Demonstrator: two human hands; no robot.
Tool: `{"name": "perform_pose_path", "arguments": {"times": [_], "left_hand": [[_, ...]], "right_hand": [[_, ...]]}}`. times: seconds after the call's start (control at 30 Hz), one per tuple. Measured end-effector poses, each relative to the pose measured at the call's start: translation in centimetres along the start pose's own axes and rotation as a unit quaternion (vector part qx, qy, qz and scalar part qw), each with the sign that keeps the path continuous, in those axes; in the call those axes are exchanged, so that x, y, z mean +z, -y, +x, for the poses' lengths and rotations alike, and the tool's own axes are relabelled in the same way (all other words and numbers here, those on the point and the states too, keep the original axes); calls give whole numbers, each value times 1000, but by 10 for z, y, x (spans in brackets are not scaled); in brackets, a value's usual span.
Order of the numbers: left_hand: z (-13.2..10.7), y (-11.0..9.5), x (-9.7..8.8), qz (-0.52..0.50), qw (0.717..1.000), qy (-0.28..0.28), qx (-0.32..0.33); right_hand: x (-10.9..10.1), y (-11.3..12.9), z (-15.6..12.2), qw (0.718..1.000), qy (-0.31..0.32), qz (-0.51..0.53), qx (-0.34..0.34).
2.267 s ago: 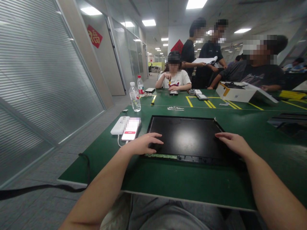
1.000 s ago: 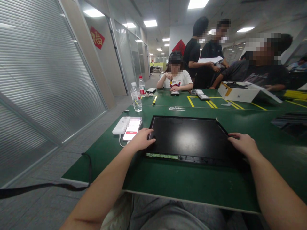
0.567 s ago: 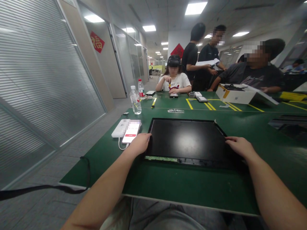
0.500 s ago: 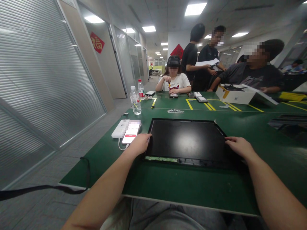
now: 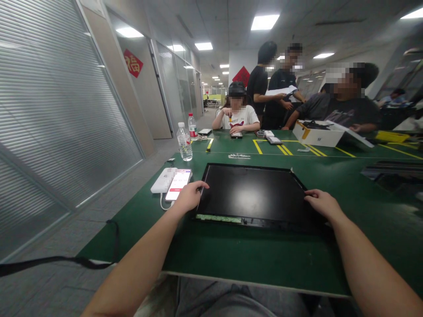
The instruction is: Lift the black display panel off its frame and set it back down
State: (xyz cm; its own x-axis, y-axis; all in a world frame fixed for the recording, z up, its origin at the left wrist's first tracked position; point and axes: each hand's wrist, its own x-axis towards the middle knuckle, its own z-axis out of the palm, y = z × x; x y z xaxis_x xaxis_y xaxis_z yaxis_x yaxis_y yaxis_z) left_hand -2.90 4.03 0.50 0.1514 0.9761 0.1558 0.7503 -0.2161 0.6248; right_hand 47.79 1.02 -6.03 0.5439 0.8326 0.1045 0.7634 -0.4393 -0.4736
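Note:
A flat black LCD display panel (image 5: 247,191) lies in front of me, its dark glass reflecting a bright patch of light. Along its near edge runs a bare green circuit strip (image 5: 218,218). My left hand (image 5: 190,197) is closed on the panel's left edge, its thumb reaching over the frame. At the right edge, my right hand (image 5: 321,203) pinches the frame between thumb and fingers. The fingers under the panel are hidden on both sides. A small pale tab (image 5: 292,170) sticks up at the far right corner.
Left of the panel lie a lit phone (image 5: 178,185) with a white cable and a white box-like device (image 5: 163,180). Beyond them stand two water bottles (image 5: 185,143). Across the green table (image 5: 264,255) a person works near an open white box (image 5: 317,133); dark panels (image 5: 393,171) lie right.
The view has tilted and shifted slightly. My left thumb now stretches a little further over the panel's edge. The right hand keeps its pinch, and the panel lies about where it was.

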Motion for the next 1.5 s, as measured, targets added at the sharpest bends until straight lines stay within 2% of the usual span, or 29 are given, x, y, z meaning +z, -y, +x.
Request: {"name": "perform_pose_path", "arguments": {"times": [0.13, 0.23, 0.33, 0.6, 0.77, 0.93, 1.13, 1.5], "left_hand": [[4, 2, 2, -181, 982, -32, -38], [5, -1, 5, -328, 941, -45, -71], [4, -6, 6, -429, 894, -60, -118], [4, -21, 7, -530, 813, -117, -208], [5, -26, 7, -560, 780, -112, -255], [7, -24, 8, -576, 763, -86, -280], [12, -13, 15, -588, 755, -64, -285], [9, -7, 14, -576, 772, 14, -267]], "right_hand": [[2, -2, 1, 1000, 4, -8, 6], [7, -6, 4, 1000, 1, -16, 3], [11, -12, 8, 1000, 0, -23, 0], [13, -13, 9, 1000, 3, -24, -9], [14, -11, 6, 1000, -1, -30, -8], [18, -13, 8, 999, -9, -38, -8], [17, -11, 7, 1000, 4, -19, -11], [10, -5, 3, 1000, -6, 17, 4]]}}
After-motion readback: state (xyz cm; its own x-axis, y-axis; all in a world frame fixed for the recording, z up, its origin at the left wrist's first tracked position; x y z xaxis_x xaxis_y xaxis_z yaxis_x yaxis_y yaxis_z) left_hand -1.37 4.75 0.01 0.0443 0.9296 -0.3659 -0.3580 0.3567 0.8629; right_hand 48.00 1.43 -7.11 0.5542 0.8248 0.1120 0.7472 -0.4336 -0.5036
